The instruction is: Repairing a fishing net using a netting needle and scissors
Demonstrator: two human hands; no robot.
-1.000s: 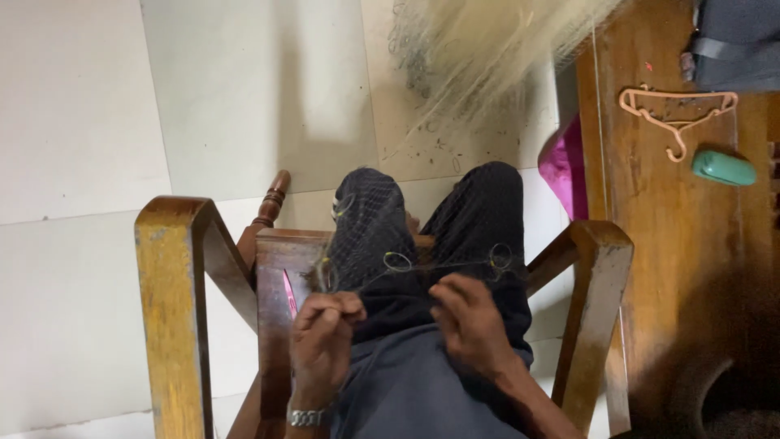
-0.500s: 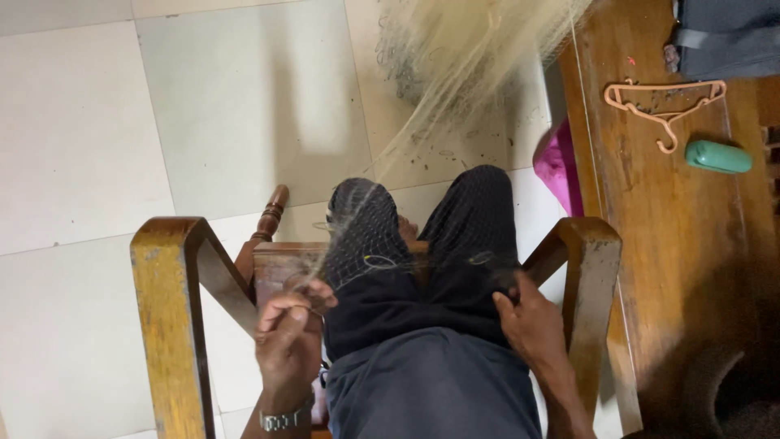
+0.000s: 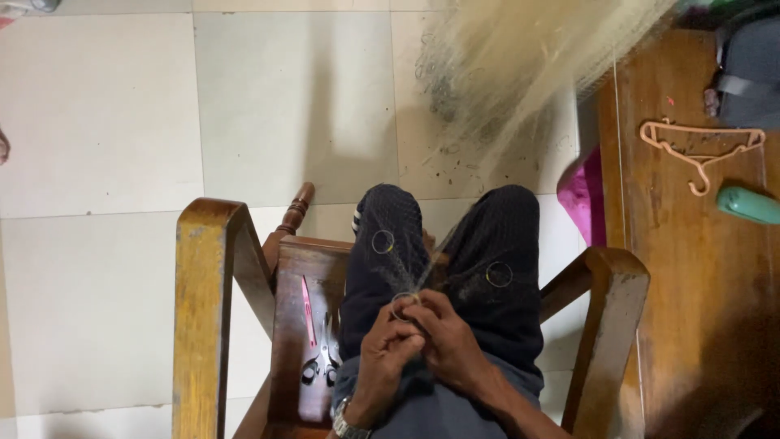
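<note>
Indoors, looking straight down onto pale square floor tiles (image 3: 122, 122) with thin grout lines, some dark specks under the net. Seated in a wooden armchair (image 3: 203, 309), worn armrests left and right, legs in dark trousers (image 3: 390, 244) stretched forward. Fine pale fishing net (image 3: 520, 57) fanning out from top centre down toward the lap, narrowing to a strand at the hands. Small metal rings (image 3: 383, 241) threaded on it, one on each knee, one at the fingertips. Left hand (image 3: 388, 351) and right hand (image 3: 449, 341) pressed together over the lap, fingers curled and pinching the net strand and a ring between them. Silver wristwatch (image 3: 348, 424) on left wrist. Scissors (image 3: 323, 358) and a pink pen-like tool (image 3: 308, 311) lying on the seat just beside the left thigh. Brown wooden table (image 3: 691, 325) at right edge, carrying a peach clothes hanger (image 3: 700, 146) and a green object (image 3: 751, 205); dark bag (image 3: 751, 73) at its far corner. Magenta fabric (image 3: 583, 195) between chair and table.
</note>
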